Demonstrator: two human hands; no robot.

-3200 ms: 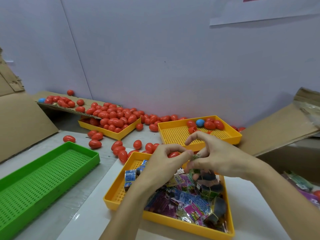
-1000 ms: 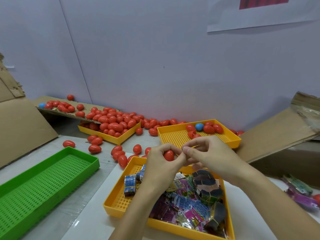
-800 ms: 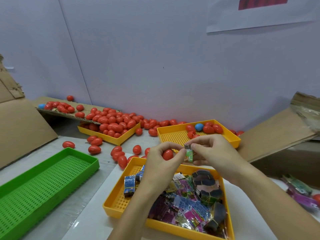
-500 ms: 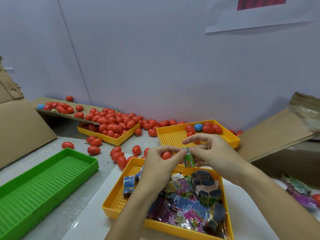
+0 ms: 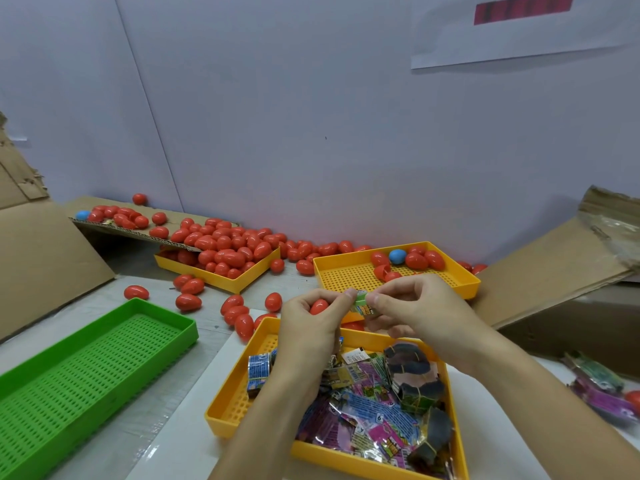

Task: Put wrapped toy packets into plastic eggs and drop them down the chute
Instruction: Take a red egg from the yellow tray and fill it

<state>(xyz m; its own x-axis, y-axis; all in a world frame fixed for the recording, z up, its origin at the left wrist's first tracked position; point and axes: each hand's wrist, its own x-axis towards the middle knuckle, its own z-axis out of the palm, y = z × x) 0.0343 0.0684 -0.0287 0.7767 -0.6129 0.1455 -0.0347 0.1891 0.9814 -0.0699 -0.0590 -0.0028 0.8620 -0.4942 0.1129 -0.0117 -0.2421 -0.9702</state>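
Observation:
My left hand (image 5: pixel 311 327) curls round a red plastic egg half (image 5: pixel 319 306) in its palm, and its thumb and forefinger also pinch one end of a small green wrapped toy packet (image 5: pixel 363 304). My right hand (image 5: pixel 415 313) pinches the packet's other end. Both hands hover above the near yellow tray (image 5: pixel 239 400), which holds many wrapped packets (image 5: pixel 367 414). A cardboard chute (image 5: pixel 114 221) with red eggs on it lies at the back left.
A yellow tray (image 5: pixel 221 282) heaped with red eggs sits below the chute. Another yellow tray (image 5: pixel 349 275) behind my hands holds a few red eggs and a blue one. A green tray (image 5: pixel 90 368) lies at the left. Loose eggs dot the table; cardboard flaps stand on both sides.
The packet has come into view between my fingertips and turned from upright to lying sideways. Both hands stayed over the near tray, and the left hand kept the red egg half.

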